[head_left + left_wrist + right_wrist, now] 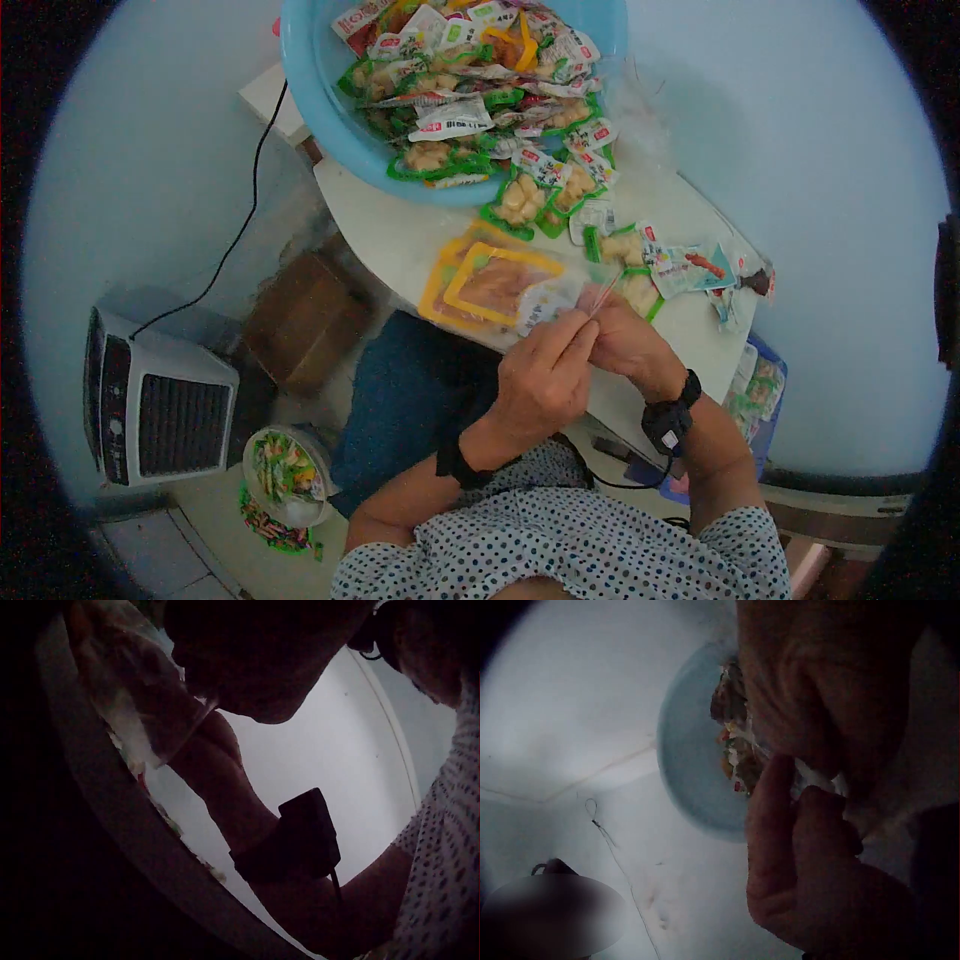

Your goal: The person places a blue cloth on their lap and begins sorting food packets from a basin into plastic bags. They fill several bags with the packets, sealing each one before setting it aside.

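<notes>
At the front of the white table, both hands work at the top edge of a clear plastic bag (580,290). Inside the bag lie yellow-framed snack packets (490,285), flat and overlapping. My left hand (545,380) pinches the bag's edge between thumb and fingers. Right beside it, my right hand (632,342) pinches the same gathered edge, its fingertips partly hidden. The left wrist view is dark and shows the bag (150,712) hanging by the right hand. In the right wrist view the fingers of both hands meet at the plastic.
A blue basin (350,150) heaped with snack packets stands at the table's back. Green-edged packets (520,200) lie before it, more toward the right. Lower left are an air cooler (185,410), a cardboard box (305,320) and a bucket (320,465) of wrappers. A blue crate (770,400) sits right.
</notes>
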